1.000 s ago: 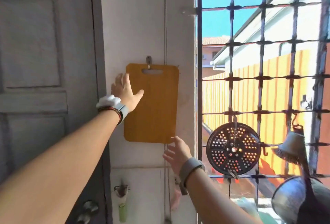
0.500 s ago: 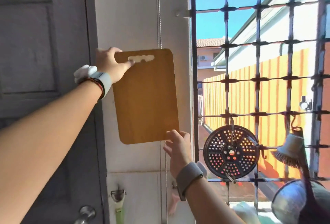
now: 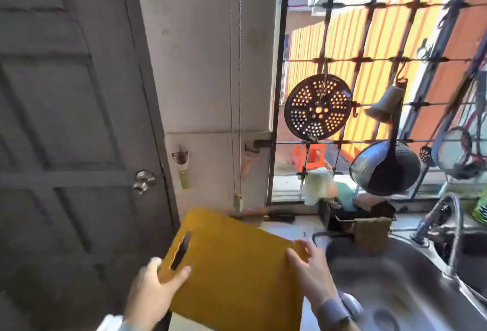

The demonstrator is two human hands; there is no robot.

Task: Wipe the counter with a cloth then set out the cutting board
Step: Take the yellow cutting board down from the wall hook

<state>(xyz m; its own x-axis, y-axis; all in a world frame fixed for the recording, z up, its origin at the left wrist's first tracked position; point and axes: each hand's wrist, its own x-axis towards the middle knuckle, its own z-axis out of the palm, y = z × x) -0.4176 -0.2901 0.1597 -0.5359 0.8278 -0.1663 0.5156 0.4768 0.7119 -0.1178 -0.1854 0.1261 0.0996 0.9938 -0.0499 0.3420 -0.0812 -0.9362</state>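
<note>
Over the bench beside the steel sink [image 3: 395, 286], I hold the yellow cutting board [image 3: 237, 270] tilted between both hands. My left hand [image 3: 150, 296] pinches the edge by the handle slot, thumb on top, fingers [image 3: 154, 263] curled underneath. My right hand [image 3: 313, 275] lies nearly flat along the opposite edge, fingers barely parted. Half a second ago the board was upright against the wall, level with the window grille [image 3: 369, 59]; now it is down low.
</note>
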